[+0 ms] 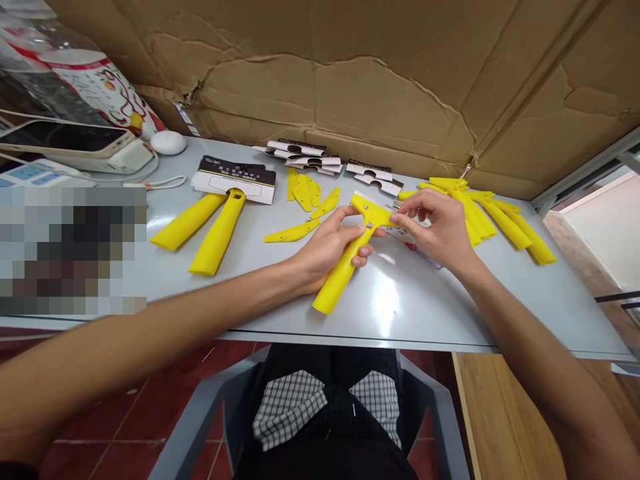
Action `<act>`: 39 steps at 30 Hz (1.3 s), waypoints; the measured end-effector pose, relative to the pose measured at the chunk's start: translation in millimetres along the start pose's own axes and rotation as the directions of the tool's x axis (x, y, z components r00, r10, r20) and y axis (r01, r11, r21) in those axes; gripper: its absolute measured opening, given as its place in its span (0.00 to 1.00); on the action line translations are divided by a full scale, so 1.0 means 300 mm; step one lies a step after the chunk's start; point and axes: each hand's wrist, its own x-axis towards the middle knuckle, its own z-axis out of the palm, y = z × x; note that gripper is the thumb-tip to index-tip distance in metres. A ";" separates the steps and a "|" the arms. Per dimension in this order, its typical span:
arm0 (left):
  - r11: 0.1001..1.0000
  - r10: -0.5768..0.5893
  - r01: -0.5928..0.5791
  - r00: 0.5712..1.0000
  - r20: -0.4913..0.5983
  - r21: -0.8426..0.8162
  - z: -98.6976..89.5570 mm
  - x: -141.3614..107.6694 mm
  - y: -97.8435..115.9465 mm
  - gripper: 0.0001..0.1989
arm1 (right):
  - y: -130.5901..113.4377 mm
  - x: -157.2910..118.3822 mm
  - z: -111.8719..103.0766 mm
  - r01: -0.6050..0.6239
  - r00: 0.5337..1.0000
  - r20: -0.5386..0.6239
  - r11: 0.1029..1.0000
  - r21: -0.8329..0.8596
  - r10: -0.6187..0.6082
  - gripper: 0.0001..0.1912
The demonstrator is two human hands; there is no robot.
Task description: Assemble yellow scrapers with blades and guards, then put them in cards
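Note:
A yellow scraper [345, 270] with a long flat handle and a wide head is tilted above the table, its handle end toward me. My left hand [333, 250] wraps around its neck, just below the head; a small metal screw [366, 207] shows on the head's left part. At the head's right end, my right hand [433, 220] pinches the corner between thumb and fingers. Whether a small part is also between those fingertips is hidden. Under the right hand lie a few small screws [400, 231] and a screwdriver-like tool [423, 255] with a red collar, partly covered.
Loose yellow cover plates [293, 231] lie left of the hands. Two scrapers [216, 233] with a black-and-white card sleeve [235, 181] rest farther left. Folded card sleeves [305, 157] are at the cardboard wall [320, 80]. Several yellow handles [505, 223] pile up right. A phone [65, 137] sits far left.

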 end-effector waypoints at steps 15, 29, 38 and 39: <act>0.990 0.102 -0.095 0.992 -0.067 0.102 -0.033 0.037 -0.014 0.14 | 0.063 -0.102 -0.137 0.157 0.876 0.482 0.936 -0.316 0.016 0.11; 0.977 0.118 -0.114 0.993 -0.015 0.180 -0.031 0.020 -0.022 0.15 | 0.050 -0.102 -0.137 0.065 0.936 0.350 0.974 -0.216 0.015 0.08; 0.935 0.097 -0.098 0.995 0.021 0.340 0.001 -0.028 -0.043 0.10 | 0.002 -0.100 -0.110 0.134 0.973 0.211 0.977 -0.163 -0.098 0.08; 0.931 0.094 -0.095 0.995 0.022 0.351 0.003 -0.031 -0.045 0.09 | 0.002 -0.101 -0.107 0.142 0.973 0.207 0.977 -0.161 -0.107 0.08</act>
